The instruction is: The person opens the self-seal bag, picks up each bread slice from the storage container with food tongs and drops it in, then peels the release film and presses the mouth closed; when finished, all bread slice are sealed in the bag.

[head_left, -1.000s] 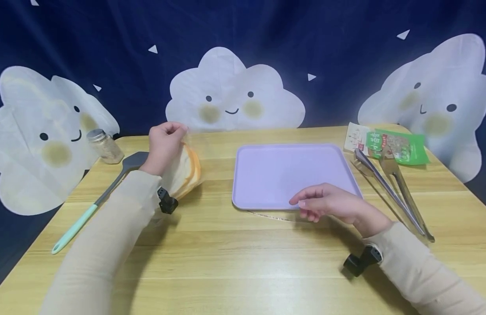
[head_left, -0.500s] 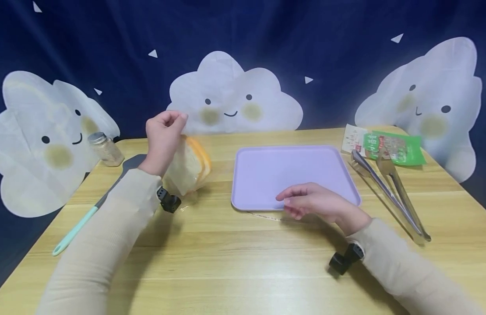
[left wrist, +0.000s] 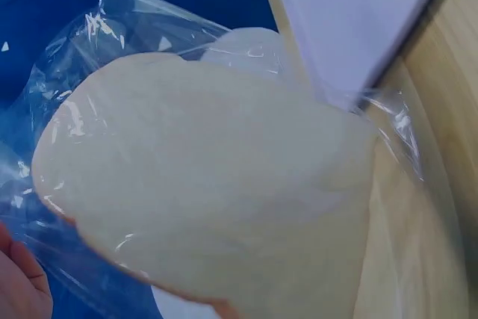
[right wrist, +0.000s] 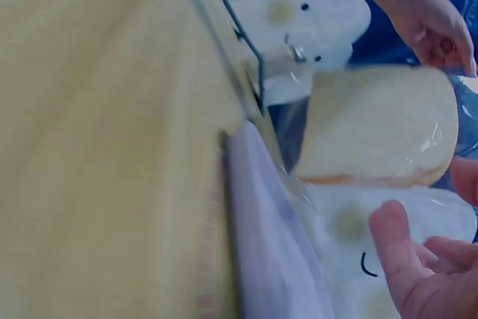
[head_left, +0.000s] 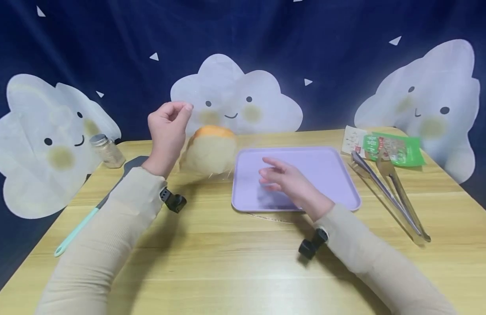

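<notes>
My left hand pinches the top of a clear plastic bag high at left centre. Sliced bread with an orange-brown crust hangs inside it, left of a lilac tray. In the left wrist view a pale bread face fills the middle, with plastic loose around it. My right hand is over the tray's left half, thumb and fingers spread and holding nothing. From the right wrist, the right thumb and fingers appear close below the bagged bread, and the left hand shows above it.
At left lie a grey spatula with a mint handle and a shaker jar. Metal tongs, a green packet and a white packet lie at right. A thin clear strip lies before the tray.
My left hand has risen slightly, and the bagged bread has swung up and right towards the tray. My right hand has moved left and forward over the tray, its fingers spreading.
</notes>
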{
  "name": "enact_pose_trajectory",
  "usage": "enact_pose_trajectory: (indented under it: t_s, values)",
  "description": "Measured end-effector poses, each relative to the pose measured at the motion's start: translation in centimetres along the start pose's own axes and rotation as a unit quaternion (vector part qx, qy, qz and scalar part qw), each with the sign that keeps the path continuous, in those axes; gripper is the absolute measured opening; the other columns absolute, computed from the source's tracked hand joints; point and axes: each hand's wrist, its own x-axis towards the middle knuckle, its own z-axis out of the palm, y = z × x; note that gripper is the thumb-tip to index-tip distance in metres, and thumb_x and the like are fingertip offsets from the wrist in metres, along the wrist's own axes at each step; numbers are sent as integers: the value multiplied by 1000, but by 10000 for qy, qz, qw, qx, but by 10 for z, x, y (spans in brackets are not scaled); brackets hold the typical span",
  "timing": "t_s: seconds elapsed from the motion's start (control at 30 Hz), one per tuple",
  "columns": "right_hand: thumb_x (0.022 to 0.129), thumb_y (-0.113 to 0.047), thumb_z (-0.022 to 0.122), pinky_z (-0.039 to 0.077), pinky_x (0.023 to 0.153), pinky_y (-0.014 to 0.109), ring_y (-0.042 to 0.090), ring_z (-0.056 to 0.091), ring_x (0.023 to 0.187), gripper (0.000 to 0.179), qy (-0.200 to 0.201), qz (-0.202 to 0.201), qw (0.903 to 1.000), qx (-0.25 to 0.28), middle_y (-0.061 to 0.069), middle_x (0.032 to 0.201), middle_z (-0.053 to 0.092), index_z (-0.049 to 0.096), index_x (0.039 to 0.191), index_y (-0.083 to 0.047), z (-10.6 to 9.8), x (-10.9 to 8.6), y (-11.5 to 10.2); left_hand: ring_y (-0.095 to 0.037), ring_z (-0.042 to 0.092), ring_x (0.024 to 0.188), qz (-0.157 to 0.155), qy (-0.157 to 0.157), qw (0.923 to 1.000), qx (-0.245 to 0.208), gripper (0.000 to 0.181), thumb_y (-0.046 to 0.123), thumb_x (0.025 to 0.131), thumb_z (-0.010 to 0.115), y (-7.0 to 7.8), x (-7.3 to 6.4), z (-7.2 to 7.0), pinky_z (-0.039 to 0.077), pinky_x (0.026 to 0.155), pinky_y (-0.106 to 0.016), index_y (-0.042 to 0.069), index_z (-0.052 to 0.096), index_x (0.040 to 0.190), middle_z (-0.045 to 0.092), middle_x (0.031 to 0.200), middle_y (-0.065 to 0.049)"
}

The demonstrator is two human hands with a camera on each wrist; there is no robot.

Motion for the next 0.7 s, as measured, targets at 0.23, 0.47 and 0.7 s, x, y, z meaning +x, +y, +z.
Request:
enact_pose_trajectory:
  t_s: [0.23,0.47,0.7]
  values:
    - [94,-8,52,46,95,37,27,54,111,48,617,-577,9944,628,21,133,46,37,139,0,8,31,-15,-8,40,59,218,224,9981,-540,9,10,84,67,11,-4,6,33,55,-20,2,70,80,53,66,8]
    - [89,4,48,52,82,28,12,64,89,25,658,-1252,9699,1984,7,102,67,62,107,-4,12,21,-9,-8,40,56,823,353,9923,-850,8,5,84,66,24,-12,15,32,53,-20,3,69,77,55,64,12]
    - [80,10,45,51,82,27,15,61,97,39,186,-2432,9355,2556,0,99,67,66,101,-16,9,5,-6,-9,40,55,827,399,9887,-1188,8,3,83,66,42,-15,18,32,52,-20,2,69,76,54,64,6]
